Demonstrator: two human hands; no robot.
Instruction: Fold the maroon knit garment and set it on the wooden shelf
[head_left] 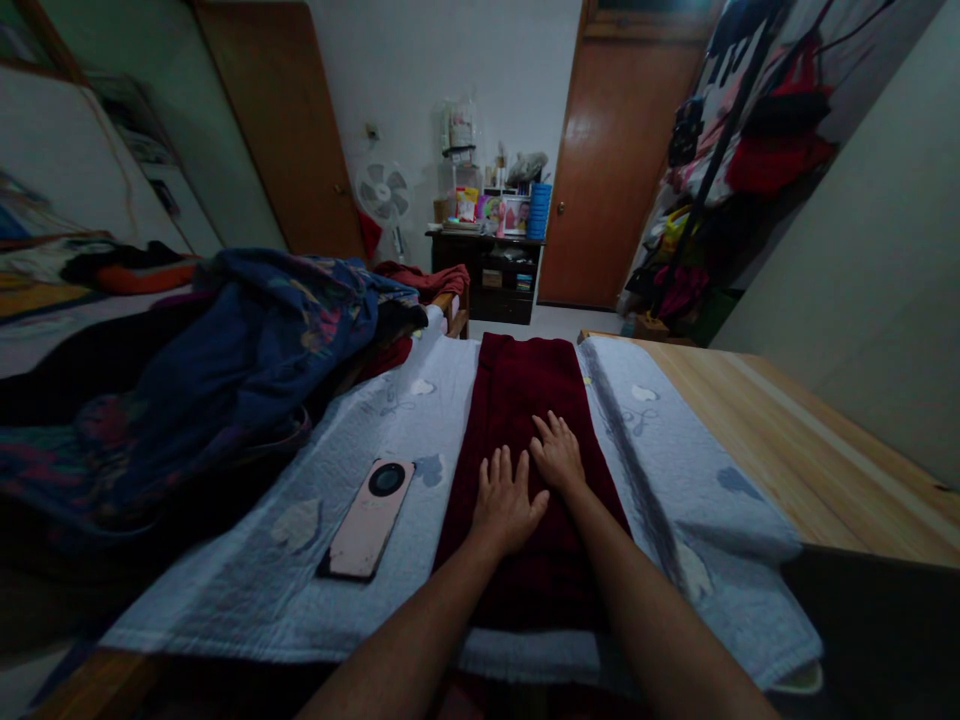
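Blue, patterned clothes (247,360) lie heaped well to the left of both grips on my feed. Between that heap and my left grip (504,505), the phone (371,530) rests camera side up on the pale sheet (247,580), apart from the cloth. I have the left grip palm down, fingers a little spread, nothing pinched.

Directly under both grips is the maroon cloth (517,380), laid as a long strip on the sheet. Its long axis runs from my near side, between the forearms, out past the fingertips toward the far wall. Neither end looks different enough for me to call one its front. A lengthwise crease shows on the far-left part, ahead of the left grip.

The right grip (559,455) lies just beside the left and farther forward, also palm down, fingers spread and leaning left. I judge this a flattening step: light, even pressure, stroking outward along the length, should ease wrinkles without dragging the edges askew. Right of that grip are more sheet, then a bare wooden board (720,430).
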